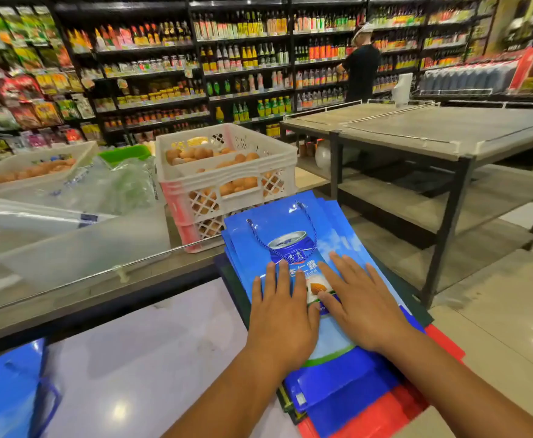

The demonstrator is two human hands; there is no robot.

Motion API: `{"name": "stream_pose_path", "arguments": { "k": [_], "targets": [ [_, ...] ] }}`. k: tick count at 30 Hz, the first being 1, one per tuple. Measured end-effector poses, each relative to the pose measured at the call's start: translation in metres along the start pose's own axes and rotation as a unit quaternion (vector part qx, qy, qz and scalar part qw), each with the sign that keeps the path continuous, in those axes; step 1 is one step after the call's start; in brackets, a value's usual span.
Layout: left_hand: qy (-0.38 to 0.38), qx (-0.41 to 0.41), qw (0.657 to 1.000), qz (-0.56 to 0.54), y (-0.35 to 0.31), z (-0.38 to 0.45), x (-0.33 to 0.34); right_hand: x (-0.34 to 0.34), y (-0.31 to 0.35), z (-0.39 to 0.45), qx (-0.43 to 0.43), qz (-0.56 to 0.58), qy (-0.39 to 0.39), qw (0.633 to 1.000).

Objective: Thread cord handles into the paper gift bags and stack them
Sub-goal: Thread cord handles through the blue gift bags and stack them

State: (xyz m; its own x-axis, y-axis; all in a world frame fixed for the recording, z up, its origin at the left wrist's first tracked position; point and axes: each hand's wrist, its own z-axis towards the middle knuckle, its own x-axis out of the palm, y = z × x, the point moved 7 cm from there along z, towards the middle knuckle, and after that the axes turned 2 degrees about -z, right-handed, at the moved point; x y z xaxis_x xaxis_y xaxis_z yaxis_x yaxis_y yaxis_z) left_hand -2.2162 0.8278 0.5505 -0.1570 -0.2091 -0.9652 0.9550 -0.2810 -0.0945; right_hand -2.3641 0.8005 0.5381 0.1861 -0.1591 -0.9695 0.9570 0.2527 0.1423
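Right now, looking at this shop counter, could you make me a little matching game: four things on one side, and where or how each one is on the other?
Things:
1. cord handle
2. white crate
3. left hand
4. red bags

Places or states:
A. at the bottom of the stack, edges showing
B. holds brown eggs, behind the stack
C. threaded through the top blue bag, lying across it
D. pressed flat on the top bag, beside the right hand

Pairs: 1-C, 2-B, 3-D, 4-A
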Motion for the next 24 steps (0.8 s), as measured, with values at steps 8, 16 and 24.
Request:
{"name": "stream_pose_path", "arguments": {
  "k": [8, 16, 24],
  "targets": [
    [0.012, -0.024, 0.999, -0.019, 0.001, -0.001, 0.005, 0.005, -0.003, 0.005, -0.002, 0.006, 0.034, 0.999],
    [0.06, 0.026, 0.994, -0.087, 0.01, -0.01, -0.025, -0.011, 0.001, -0.002, 0.004, 0.006, -0.012, 1.0],
    [-0.069, -0.043, 0.99, -0.115, 0.114, -0.106, -0.096, -0.052, 0.101, -0.023, -0.111, 0.113, -0.147, 0.976]
  ]
}}
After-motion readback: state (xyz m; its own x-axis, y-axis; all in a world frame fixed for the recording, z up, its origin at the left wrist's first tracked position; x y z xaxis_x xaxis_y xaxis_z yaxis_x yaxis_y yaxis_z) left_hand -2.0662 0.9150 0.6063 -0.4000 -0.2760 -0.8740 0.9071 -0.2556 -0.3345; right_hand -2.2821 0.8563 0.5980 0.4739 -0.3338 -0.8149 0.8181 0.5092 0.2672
